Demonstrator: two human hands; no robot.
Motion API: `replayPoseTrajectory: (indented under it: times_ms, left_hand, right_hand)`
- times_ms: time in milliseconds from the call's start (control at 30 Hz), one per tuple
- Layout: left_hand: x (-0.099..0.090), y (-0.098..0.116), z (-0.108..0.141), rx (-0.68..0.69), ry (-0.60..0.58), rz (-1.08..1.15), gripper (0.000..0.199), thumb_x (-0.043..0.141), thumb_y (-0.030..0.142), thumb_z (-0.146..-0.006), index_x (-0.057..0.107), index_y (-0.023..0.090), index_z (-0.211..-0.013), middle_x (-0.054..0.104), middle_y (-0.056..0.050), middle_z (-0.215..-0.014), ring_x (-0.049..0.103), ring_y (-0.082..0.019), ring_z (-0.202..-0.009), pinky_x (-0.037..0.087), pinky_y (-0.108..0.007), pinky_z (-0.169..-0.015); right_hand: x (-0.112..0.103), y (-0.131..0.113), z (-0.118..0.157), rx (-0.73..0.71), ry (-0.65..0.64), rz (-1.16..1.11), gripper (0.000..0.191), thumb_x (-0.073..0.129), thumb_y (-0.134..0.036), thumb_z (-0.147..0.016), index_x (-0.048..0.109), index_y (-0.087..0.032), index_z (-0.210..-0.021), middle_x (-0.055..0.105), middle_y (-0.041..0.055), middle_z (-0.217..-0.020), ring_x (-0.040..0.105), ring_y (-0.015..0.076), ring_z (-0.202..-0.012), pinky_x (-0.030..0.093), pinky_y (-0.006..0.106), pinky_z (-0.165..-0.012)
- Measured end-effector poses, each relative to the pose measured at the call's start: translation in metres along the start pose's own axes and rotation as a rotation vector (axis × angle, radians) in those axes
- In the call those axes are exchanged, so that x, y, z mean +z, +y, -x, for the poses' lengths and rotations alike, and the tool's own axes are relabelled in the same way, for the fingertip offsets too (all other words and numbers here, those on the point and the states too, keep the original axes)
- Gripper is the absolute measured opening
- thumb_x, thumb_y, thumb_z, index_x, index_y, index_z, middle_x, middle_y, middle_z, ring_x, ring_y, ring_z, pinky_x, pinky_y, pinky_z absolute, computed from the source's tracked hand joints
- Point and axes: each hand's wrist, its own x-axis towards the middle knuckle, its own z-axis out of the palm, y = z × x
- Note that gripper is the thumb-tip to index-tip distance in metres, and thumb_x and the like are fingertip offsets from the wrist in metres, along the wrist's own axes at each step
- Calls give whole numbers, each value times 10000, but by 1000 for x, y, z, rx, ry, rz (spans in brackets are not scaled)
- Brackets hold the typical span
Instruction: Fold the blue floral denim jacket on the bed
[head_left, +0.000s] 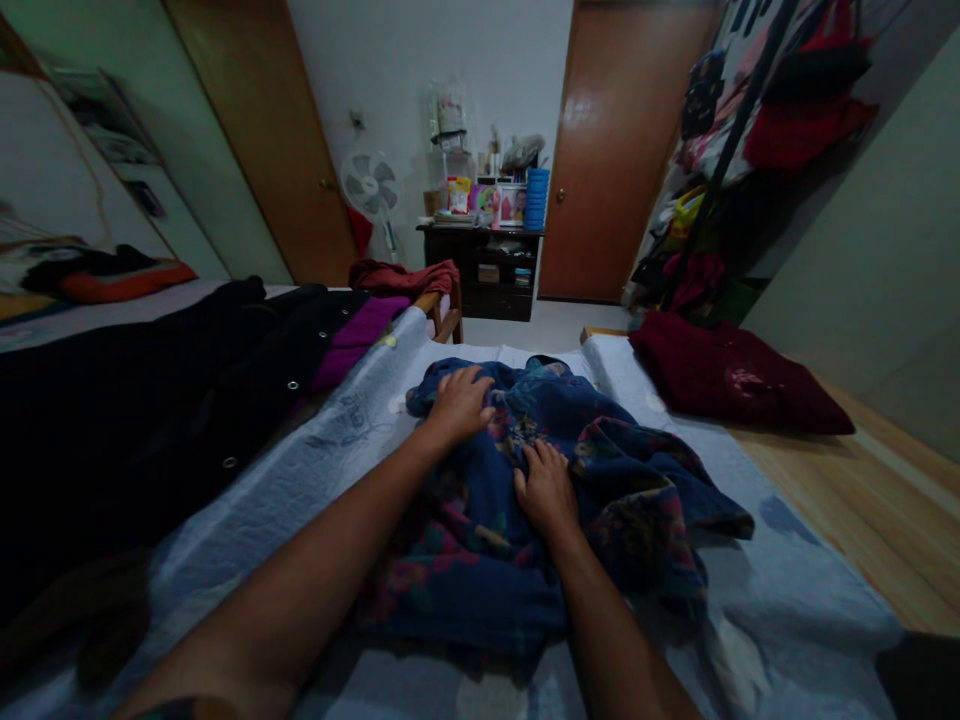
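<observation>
Crumpled dk-blue floral fabric garment (480,490) is laid mid-bed (795,590), btwn L & R edges, reaching nr far edge; touched from above by L hand (461,405) & R hand (549,487), fingers apart on both.

A bed (799,590) carries the things, covered by a light blue patterned sheet (337,455) with creases along its left side. A dark blue shirt (465,590) with a flower print lies rumpled across the middle of the sheet. Near the far right corner, a folded maroon sweater (697,370) lies partly on the sheet and partly over the pale wooden boards (892,500) beside it.
</observation>
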Motion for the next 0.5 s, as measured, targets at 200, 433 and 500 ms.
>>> replayPoseTrajectory:
  times_ms: [200, 433, 500]
  left_hand:
    - [24, -33, -68, -213, 33, -80, 489, 581, 361, -855, 528, 200, -1313, 333, -138, -1547, 294, -303, -1434, 246, -466, -1166]
    - [65, -54, -97, -506, -226, 56, 784, 600, 502, -813, 312, 157, -1454, 508, -216, -1399, 546, -337, -1245, 452, -388, -969]
    - [75, -56, -97, -550, -314, 83, 922, 649, 552, -756, 254, 139, -1479, 550, -228, -1359, 555, -351, -1232, 461, -391, -940]
  right_hand:
    - [4, 1, -1, 23, 11, -5, 462, 478, -305, -901, 571, -118, -1314, 502, 164, -1415, 389, 299, -1354, 221, 455, -1157]
    - [8, 3, -2, 0, 34, -13, 445, 479, -295, -897, 583, -131, -1298, 512, 157, -1405, 402, 303, -1342, 244, 462, -1147]
    - [10, 5, -2, -10, 47, -13, 438, 482, -294, -895, 588, -136, -1289, 520, 157, -1395, 409, 300, -1336, 251, 460, -1145]
